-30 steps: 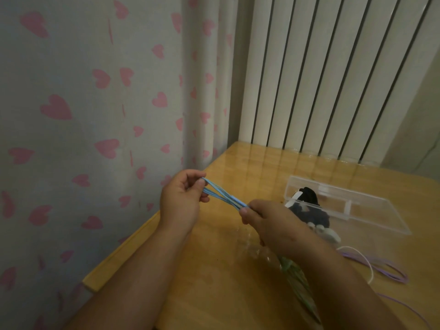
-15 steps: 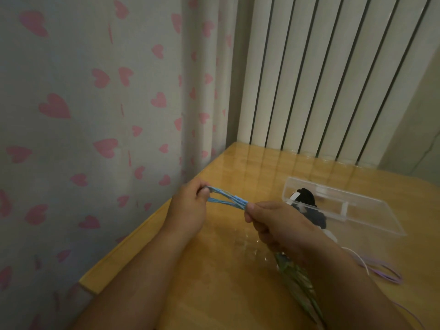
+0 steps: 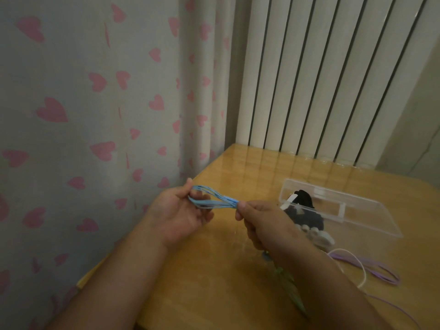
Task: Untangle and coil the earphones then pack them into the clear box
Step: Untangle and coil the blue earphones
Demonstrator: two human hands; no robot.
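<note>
Centre-left of frame: left hand (image 3: 176, 210) hooks its fingers through one end of the blue earphone cable (image 3: 212, 198), held above the table (image 3: 214, 282). Right hand (image 3: 259, 220) pinches the other end. The cord is looped into a flat bundle, so I'd say it's nearly coiled but not packed. Right of that, clear box (image 3: 357, 217) lies open, with black and white sets (image 3: 302, 203) seemingly inside its left end. Lower right, purple cable (image 3: 371, 270) lies loose on the table, likely yet to coil.
</note>
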